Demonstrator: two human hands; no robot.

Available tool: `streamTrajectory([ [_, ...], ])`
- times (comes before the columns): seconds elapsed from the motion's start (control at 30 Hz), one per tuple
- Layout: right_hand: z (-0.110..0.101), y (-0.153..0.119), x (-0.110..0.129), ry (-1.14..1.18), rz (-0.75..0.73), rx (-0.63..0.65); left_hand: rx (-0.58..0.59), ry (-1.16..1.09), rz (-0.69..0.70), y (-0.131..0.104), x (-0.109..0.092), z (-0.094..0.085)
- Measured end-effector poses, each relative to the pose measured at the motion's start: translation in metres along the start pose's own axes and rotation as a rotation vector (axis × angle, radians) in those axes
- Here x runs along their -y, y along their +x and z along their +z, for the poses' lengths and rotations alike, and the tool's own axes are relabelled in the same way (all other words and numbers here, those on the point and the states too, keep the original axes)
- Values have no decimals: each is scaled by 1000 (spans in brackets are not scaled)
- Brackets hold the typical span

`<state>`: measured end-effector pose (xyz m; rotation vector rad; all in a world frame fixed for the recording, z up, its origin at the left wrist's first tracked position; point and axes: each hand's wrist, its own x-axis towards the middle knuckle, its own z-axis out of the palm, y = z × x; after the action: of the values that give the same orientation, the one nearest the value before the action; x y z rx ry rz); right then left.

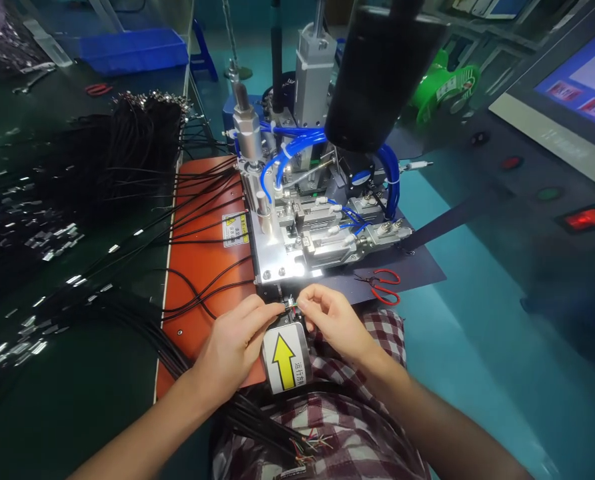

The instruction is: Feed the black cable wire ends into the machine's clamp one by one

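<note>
Both hands meet at the front edge of a metal machine (pixel 272 250), just above a white label with a yellow arrow (pixel 283 360). My left hand (pixel 235 340) is closed in a pinch at a small metallic cable end (pixel 290 303); its exact kind is too small to tell. From the other side, the thumb and forefinger of my right hand (pixel 335 320) are pressed together on thin coloured wires at the same spot. Across my lap lies a bundle of black cables (pixel 257 423) with bare coloured wire ends.
Red-handled scissors (pixel 386 288) lie right of the machine. Black cables (pixel 202 233) cross the orange plate (pixel 192 200) from a large cable pile (pixel 127 133) at left. A control panel with a screen (pixel 577 87) stands at right. A dark cylinder (pixel 372 80) hangs overhead.
</note>
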<state>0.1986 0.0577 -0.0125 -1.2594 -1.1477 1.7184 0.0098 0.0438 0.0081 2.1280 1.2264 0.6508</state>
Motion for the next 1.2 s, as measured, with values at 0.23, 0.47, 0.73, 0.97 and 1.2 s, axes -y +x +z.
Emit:
streamTrajectory([
  [0.23, -2, 3, 1, -68, 2, -3, 63, 64, 46, 4, 4, -1],
  [0.47, -4, 7, -3, -122, 13, -24, 32, 214, 127, 8, 2, 1],
  [0.73, -6, 10, -3, -127, 36, -30, 7, 215, 143, 9, 5, 4],
  [0.97, -6, 8, -2, -141, 34, -25, 10, 216, 135, 6, 8, 4],
  [1.2, -6, 7, -4, -136, 30, -29, 0, 245, 141, 8, 6, 5],
])
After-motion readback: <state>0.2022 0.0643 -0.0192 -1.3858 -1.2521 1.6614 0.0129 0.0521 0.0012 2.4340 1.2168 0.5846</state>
